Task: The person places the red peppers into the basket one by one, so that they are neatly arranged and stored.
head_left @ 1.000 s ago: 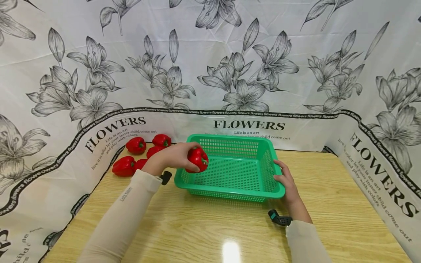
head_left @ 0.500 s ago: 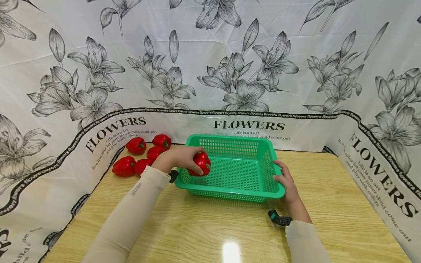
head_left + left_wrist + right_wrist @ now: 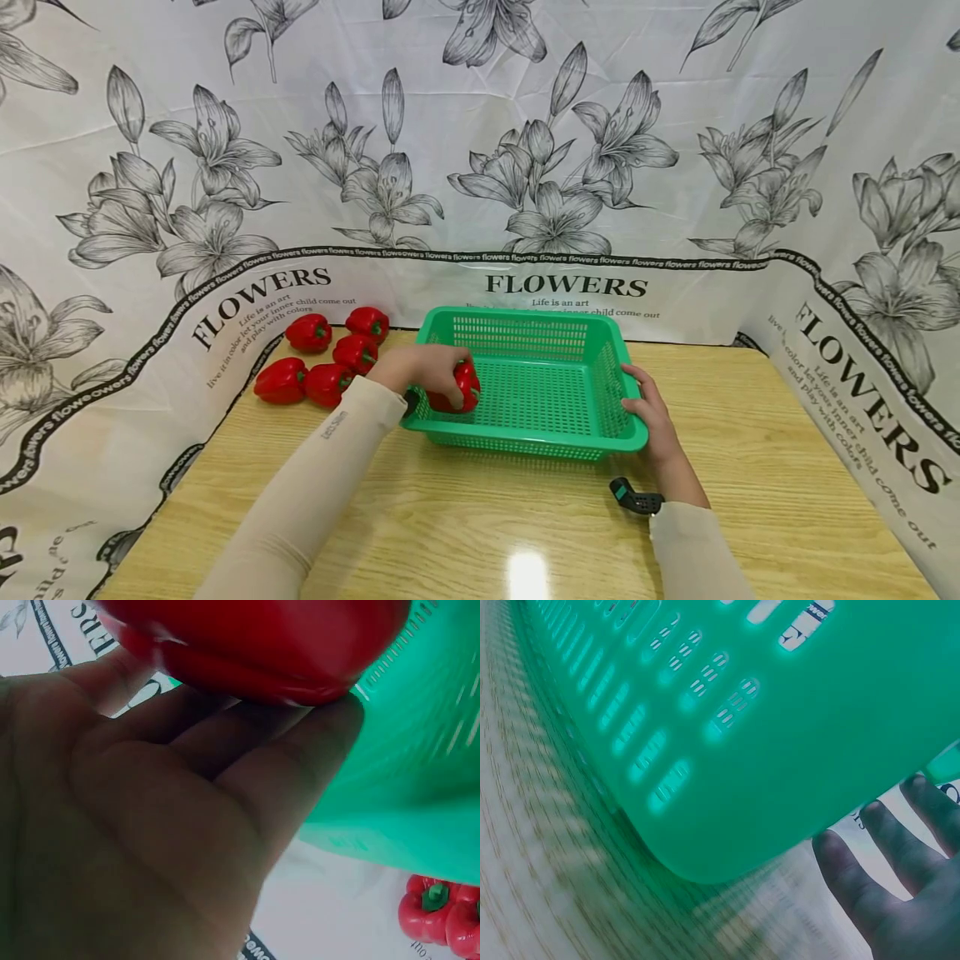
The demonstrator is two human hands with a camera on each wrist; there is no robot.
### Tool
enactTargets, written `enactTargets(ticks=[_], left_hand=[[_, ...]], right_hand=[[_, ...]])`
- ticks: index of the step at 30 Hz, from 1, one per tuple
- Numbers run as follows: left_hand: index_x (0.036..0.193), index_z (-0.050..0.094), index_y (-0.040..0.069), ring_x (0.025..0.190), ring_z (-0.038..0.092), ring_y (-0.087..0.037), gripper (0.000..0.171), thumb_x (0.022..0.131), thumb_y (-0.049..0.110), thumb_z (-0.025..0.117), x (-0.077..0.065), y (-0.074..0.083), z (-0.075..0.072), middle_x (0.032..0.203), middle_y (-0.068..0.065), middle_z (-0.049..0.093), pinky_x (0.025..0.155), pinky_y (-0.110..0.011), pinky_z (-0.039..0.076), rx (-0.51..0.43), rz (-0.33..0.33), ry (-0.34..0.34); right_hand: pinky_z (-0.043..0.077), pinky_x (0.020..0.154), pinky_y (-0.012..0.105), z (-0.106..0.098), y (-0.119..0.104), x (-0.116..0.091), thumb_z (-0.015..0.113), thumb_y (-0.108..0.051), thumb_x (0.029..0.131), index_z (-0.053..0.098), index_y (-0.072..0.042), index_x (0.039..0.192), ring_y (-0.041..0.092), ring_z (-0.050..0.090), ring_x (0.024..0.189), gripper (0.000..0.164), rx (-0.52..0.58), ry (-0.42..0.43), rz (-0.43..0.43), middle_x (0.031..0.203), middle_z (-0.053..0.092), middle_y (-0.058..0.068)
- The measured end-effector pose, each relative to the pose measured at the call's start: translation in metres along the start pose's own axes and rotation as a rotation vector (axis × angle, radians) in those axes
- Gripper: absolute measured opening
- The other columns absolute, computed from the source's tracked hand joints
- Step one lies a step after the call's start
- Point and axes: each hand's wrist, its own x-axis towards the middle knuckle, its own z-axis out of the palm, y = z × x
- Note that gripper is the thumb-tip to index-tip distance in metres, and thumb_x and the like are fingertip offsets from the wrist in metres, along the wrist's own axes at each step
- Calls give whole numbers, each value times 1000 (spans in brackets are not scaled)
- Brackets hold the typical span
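My left hand (image 3: pixel 429 367) grips a red bell pepper (image 3: pixel 468 387) inside the left end of a green plastic basket (image 3: pixel 517 437). In the left wrist view the glossy red pepper (image 3: pixel 262 645) lies against the fingers of the left hand (image 3: pixel 172 780), with the basket wall (image 3: pixel 405 787) close beside it. At the basket's right end, my right hand (image 3: pixel 657 423) holds the rim. The right wrist view shows the slotted basket wall (image 3: pixel 802 750) and several fingers of the right hand (image 3: pixel 900 877) at its edge.
Several more red bell peppers (image 3: pixel 281 381) are grouped on the wooden table (image 3: pixel 465 517) left of the basket. A white flower-printed cloth (image 3: pixel 420 208) hangs behind and along both sides. A black wrist device (image 3: pixel 636 497) sits by the right wrist.
My left hand has moved a little right and down, lowering the pepper into the basket. More of the peppers on the table now show behind the wrist. The right hand stays on the rim.
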Motion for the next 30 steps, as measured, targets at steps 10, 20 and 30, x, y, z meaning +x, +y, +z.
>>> enactTargets(ticks=[10,20,30], left_hand=[[108,46,21,93,51,-18,53,65,31,76,12,8,2,98,1,55,66,-30,49,68,-117,-43],[112,47,15,92,52,-18,58,66,33,78,19,15,6,100,-1,54,69,-31,49,145,-151,-77],[101,46,20,89,51,-20,48,66,29,78,22,23,14,98,-1,52,62,-34,49,173,-212,-95]], right_hand=[[44,82,21,0,0,-1,33,-15,90,22,-30,141,22,32,120,55,-5,8,8,149,15,10],[44,82,18,-2,2,1,33,-14,89,22,-31,141,22,32,120,55,4,16,17,149,16,10],[44,81,19,0,1,2,34,-12,89,23,-29,141,20,35,118,55,19,13,11,147,18,10]])
